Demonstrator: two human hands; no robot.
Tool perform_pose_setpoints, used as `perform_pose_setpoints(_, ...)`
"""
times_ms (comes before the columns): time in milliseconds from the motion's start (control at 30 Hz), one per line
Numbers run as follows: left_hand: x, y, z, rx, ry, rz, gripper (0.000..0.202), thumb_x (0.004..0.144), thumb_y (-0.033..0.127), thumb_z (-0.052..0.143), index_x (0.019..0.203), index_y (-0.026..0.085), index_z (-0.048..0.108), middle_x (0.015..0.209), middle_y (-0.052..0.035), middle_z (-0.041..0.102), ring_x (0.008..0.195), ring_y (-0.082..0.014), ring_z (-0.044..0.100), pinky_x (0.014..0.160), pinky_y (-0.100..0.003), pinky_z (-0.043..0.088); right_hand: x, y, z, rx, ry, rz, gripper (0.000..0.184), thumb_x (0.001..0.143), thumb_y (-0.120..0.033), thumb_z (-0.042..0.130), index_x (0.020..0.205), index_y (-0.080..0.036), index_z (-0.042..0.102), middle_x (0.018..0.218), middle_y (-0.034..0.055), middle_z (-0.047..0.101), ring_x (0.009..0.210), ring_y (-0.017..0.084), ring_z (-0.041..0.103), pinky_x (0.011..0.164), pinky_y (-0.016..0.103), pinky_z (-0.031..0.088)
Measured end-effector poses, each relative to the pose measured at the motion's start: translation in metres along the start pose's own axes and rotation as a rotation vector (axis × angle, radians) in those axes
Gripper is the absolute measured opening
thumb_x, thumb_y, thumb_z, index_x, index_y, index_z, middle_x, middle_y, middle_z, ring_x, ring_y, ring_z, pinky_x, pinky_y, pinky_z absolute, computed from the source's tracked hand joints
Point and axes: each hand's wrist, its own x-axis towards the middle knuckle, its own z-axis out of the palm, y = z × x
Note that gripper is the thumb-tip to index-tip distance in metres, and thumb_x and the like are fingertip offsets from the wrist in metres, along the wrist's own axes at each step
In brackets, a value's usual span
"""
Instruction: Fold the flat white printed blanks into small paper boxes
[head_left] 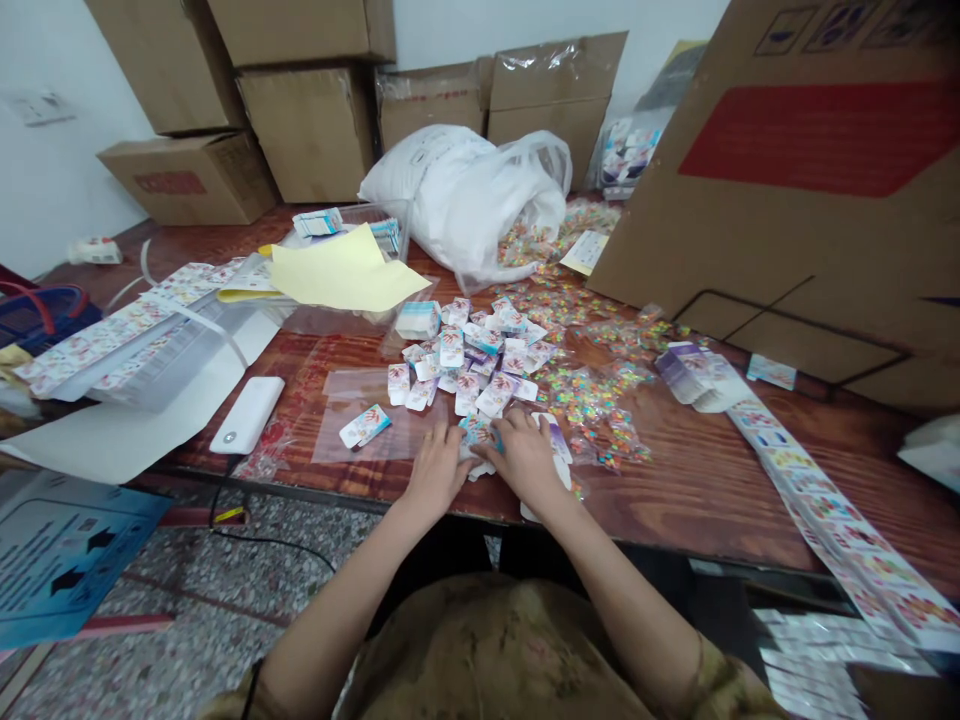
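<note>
My left hand (437,468) and my right hand (527,460) meet at the table's near edge. Between them is a small white-and-blue printed box (477,431), pinched by the fingers of both hands and partly covered by them. Just beyond lies a heap of small printed boxes (459,347), white with purple or blue. Flat purple-and-white cartons (559,440) lie beside my right hand, partly under it. To the left, two small printed boxes (365,427) rest on a clear plastic sheet (335,390). Small clear packets of colourful pieces (592,400) spread to the right of the heap.
A white sack (457,190) spills more packets at the back. Cardboard boxes (307,130) stand along the wall, and a large carton (787,240) leans in at right. A white power bank (247,415) with a cable lies left. A printed strip (825,500) runs off the right edge.
</note>
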Motion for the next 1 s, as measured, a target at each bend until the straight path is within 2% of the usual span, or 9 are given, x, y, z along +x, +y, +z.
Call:
perform_pose_setpoints(200,-0.004,0.005,-0.004,0.094,0.046,0.046,0.035,0.080,0.025,0.071,0.109,0.016,0.054,0.110,-0.0105,0.052,0.109,-0.0295,0.050,0.091,-0.046,0.045,0.004,0.001,0.001,0.291,0.139,0.017,0.015,0.088,-0.024,0.059,0.074,-0.019,0.063,0.079,0.0047,0.065,0.081,0.024,0.063,0.095,0.048,0.040)
perform_pose_setpoints(333,-0.010,0.016,-0.016,0.060,0.150,0.135,0.023,0.086,0.023,0.061,0.108,0.017,0.057,0.111,-0.0125,0.051,0.114,-0.0310,0.046,0.094,-0.047,0.043,-0.005,-0.004,-0.014,0.428,0.236,-0.092,0.017,0.089,-0.021,0.056,0.072,-0.021,0.060,0.075,0.0002,0.065,0.075,0.019,0.062,0.103,0.052,0.034)
perform_pose_setpoints(433,-0.009,0.026,-0.027,-0.090,0.146,0.162,0.017,0.087,0.017,0.053,0.103,0.018,0.058,0.106,-0.0107,0.055,0.107,-0.0288,0.049,0.095,-0.046,0.042,-0.012,-0.011,-0.030,0.497,0.280,-0.193,0.014,0.090,-0.020,0.055,0.077,-0.022,0.059,0.077,-0.0016,0.066,0.075,0.017,0.063,0.109,0.052,0.030)
perform_pose_setpoints(533,-0.003,0.032,-0.033,-0.452,0.003,0.166,0.021,0.078,0.009,0.050,0.096,0.017,0.058,0.096,-0.0064,0.060,0.096,-0.0228,0.054,0.091,-0.040,0.045,-0.018,-0.017,-0.044,0.508,0.301,-0.285,0.014,0.091,-0.018,0.053,0.079,-0.024,0.057,0.078,-0.0026,0.066,0.074,0.016,0.063,0.113,0.052,0.028)
perform_pose_setpoints(667,-0.001,0.034,-0.037,-1.009,-0.335,0.161,0.020,0.069,0.011,0.050,0.087,0.017,0.058,0.080,0.0008,0.063,0.077,-0.0143,0.057,0.075,-0.028,0.049,-0.023,-0.018,-0.052,0.461,0.303,-0.352,0.016,0.093,-0.015,0.049,0.082,-0.025,0.055,0.077,-0.0030,0.065,0.073,0.015,0.063,0.115,0.054,0.027)
perform_pose_setpoints(767,-0.006,0.034,-0.037,-1.165,-0.559,0.029,0.008,0.068,0.016,0.052,0.073,0.015,0.059,0.061,0.0021,0.061,0.058,-0.0116,0.056,0.060,-0.024,0.048,-0.026,-0.014,-0.054,0.436,0.268,-0.394,0.015,0.093,-0.015,0.049,0.083,-0.025,0.054,0.075,-0.0035,0.063,0.072,0.015,0.062,0.115,0.056,0.027)
perform_pose_setpoints(833,-0.010,0.034,-0.033,-1.133,-0.633,-0.026,0.011,0.069,0.018,0.051,0.063,0.014,0.059,0.053,0.0007,0.059,0.050,-0.0115,0.056,0.056,-0.024,0.047,-0.028,-0.012,-0.055,0.427,0.257,-0.411,0.014,0.093,-0.015,0.049,0.083,-0.024,0.054,0.075,-0.0036,0.062,0.071,0.014,0.061,0.115,0.056,0.027)
perform_pose_setpoints(900,-0.012,0.036,-0.028,-1.057,-0.592,-0.078,0.017,0.072,0.021,0.050,0.058,0.015,0.057,0.050,0.0004,0.056,0.047,-0.0123,0.055,0.053,-0.025,0.046,-0.028,-0.012,-0.057,0.421,0.253,-0.426,0.014,0.093,-0.015,0.049,0.083,-0.024,0.053,0.074,-0.0037,0.061,0.070,0.014,0.061,0.115,0.056,0.027)
perform_pose_setpoints(1000,-0.012,0.040,-0.021,-0.991,-0.378,-0.098,0.014,0.075,0.022,0.049,0.063,0.017,0.054,0.053,0.0026,0.055,0.050,-0.0127,0.053,0.052,-0.024,0.043,-0.028,-0.014,-0.061,0.412,0.242,-0.442,0.016,0.093,-0.013,0.047,0.085,-0.024,0.053,0.075,-0.0033,0.062,0.070,0.014,0.061,0.115,0.056,0.027)
